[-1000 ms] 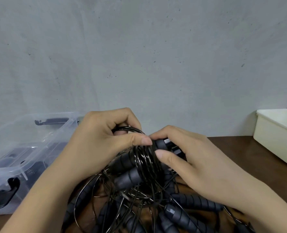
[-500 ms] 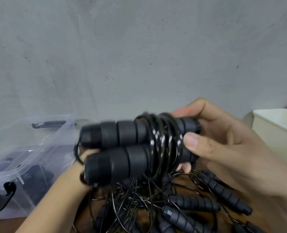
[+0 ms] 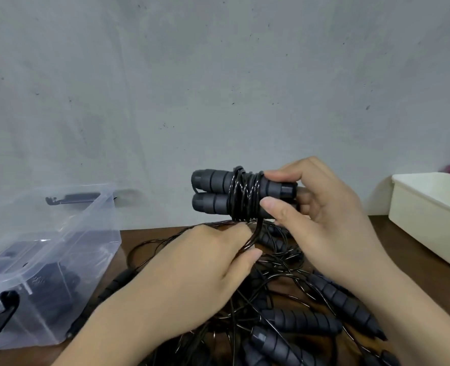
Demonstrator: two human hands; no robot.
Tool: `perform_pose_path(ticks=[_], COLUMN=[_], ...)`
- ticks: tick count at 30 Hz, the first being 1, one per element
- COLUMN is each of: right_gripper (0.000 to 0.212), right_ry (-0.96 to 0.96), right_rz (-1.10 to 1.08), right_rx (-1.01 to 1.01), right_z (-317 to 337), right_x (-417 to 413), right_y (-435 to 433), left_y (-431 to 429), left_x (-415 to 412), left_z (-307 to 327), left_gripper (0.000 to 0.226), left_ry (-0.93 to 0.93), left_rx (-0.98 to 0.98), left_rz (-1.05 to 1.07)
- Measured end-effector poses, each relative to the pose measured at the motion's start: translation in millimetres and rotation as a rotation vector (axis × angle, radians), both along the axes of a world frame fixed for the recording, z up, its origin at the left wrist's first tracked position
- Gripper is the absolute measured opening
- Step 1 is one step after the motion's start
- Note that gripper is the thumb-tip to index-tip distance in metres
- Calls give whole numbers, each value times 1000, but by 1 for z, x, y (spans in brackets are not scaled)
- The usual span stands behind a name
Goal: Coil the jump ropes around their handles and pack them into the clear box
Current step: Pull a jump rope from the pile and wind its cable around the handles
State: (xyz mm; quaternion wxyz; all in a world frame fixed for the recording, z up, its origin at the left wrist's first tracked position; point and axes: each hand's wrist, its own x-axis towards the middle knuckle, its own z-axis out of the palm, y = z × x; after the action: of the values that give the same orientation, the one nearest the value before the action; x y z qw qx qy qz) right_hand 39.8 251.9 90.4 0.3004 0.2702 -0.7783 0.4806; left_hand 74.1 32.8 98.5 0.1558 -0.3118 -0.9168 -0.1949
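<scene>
Our right hand point(image 3: 324, 215) grips coiled jump rope point(image 3: 218, 191) by handle ends, raised above loose ropes point(image 3: 297, 320) near us. Our left hand point(image 3: 200, 273) pinches its trailing cord point(image 3: 254, 235) just below. Clear box point(image 3: 86, 233) at left.

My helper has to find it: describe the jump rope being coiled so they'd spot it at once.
On the brown table, between the clear box and the white bin, lies a tangle of black ropes. Above it the right hand holds one rope up. Unlike the loose ones below, its two handles lie side by side, bound with cord.
</scene>
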Motion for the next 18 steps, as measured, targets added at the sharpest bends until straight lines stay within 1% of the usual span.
perform_pose_path(ticks=[2, 4, 8, 10, 11, 14, 16, 18], right_gripper=[25, 24, 23, 21, 21, 22, 22, 24], right_ry=[35, -3, -145, -234, -302, -541, -591, -577], right_rz=[-69, -76, 42, 128, 206, 512, 632, 706], right_rx=[108, 214, 415, 451, 426, 220, 152, 114], right_z=[-4, -6, -4, 0, 3, 13, 19, 22], right_x=[-3, -4, 1, 6, 9, 20, 27, 30], right_y=[-2, -3, -3, -1, 0, 6, 9, 10], left_y=[-6, -14, -31, -38, -41, -48, -49, -48], left_x=[4, 3, 0, -2, -4, -8, -11, -15], left_z=[6, 10, 22, 27, 28, 30, 30, 26], left_gripper=[27, 26, 20, 16, 15, 17, 18, 21], left_ry=[19, 35, 22, 4, -7, -8, -21, -66], left_rx=[29, 43, 148, 220, 255, 357, 421, 490], left_rz=[-19, -33, -31, -32, -41, -112, -154, -188])
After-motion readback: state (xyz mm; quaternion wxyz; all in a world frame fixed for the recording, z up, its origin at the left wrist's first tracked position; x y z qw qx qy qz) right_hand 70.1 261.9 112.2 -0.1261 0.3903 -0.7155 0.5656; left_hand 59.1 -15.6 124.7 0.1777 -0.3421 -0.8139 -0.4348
